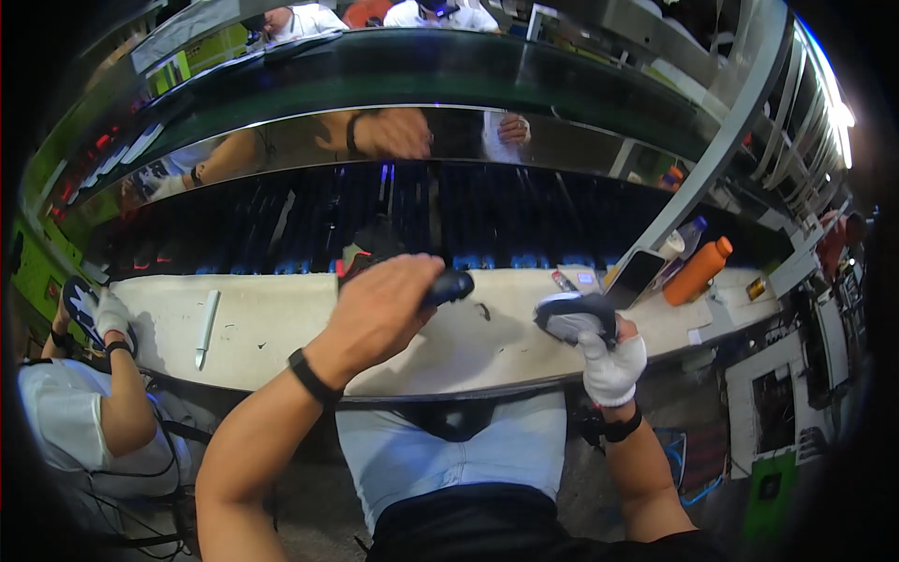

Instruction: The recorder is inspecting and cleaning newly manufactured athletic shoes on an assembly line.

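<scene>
My left hand (379, 304), bare with a black band at the wrist, is closed over a dark object with a smooth rounded end (452, 288) sticking out past the fingers. The hand hides most of it, so I cannot tell its kind. Just beyond that hand, a dark piece with grey and red parts (354, 260) shows at the table's far edge; whether it belongs to the held object is unclear. On the right, my right hand (613, 365) wears a white glove with bare fingertips and grips a grey and black shoe (573, 318) above the pale worktable (272, 351).
A white-handled blade tool (207, 330) lies on the left. At the right stand a phone (635, 279) and an orange bottle (698, 272), beside a slanting metal post (716, 145). Dark rollers (309, 220) run behind the table. A co-worker's gloved hand (112, 314) holds a dark shoe (82, 309).
</scene>
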Action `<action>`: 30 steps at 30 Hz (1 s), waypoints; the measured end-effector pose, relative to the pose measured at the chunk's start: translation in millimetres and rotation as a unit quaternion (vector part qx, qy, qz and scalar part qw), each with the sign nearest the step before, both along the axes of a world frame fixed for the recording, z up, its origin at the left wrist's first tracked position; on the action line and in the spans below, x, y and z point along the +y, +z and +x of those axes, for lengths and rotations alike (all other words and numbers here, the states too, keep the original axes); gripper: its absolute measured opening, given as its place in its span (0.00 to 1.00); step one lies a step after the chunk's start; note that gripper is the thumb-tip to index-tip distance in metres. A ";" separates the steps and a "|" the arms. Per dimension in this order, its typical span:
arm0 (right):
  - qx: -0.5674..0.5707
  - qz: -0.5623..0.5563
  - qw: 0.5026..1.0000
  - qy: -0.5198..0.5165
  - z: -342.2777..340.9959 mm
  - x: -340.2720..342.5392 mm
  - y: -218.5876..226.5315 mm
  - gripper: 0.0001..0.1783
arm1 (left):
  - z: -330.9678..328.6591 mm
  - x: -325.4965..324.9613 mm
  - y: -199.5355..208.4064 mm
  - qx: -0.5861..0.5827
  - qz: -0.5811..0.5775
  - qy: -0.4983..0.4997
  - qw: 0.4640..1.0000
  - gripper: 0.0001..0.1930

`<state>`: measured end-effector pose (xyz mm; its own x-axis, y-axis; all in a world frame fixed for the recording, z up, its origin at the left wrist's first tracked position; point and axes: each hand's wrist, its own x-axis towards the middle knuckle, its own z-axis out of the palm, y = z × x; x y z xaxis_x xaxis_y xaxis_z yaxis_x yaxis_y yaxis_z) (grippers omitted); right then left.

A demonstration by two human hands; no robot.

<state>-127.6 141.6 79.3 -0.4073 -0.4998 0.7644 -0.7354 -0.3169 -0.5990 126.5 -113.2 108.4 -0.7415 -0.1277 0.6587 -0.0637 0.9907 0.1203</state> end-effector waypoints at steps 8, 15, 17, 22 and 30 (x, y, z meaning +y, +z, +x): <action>-0.206 -0.073 0.976 -0.027 15.3 10.5 -5.1 0.30 | 14.8 69.6 19.0 0.149 0.189 -0.189 0.952 0.48; -0.246 -0.011 0.917 0.315 68.5 1.8 22.3 0.30 | 41.8 111.7 33.3 0.143 0.335 0.010 0.931 0.25; -0.267 0.041 0.893 0.360 77.5 -7.8 19.9 0.27 | 39.5 122.8 21.9 0.231 0.427 -0.012 0.874 0.13; -0.078 0.057 0.962 0.257 88.0 -27.0 10.4 0.19 | 56.8 122.1 12.8 0.165 0.358 -0.019 0.919 0.15; -0.002 0.087 0.965 0.248 84.2 -25.0 10.8 0.27 | 57.6 122.2 12.1 0.142 0.404 -0.022 0.903 0.23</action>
<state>-43.4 116.7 90.1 -0.0872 -0.7548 0.6501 -0.5168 -0.5236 -0.6773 184.1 9.0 120.5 -0.5740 -0.6263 0.5274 0.1207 0.5724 0.8111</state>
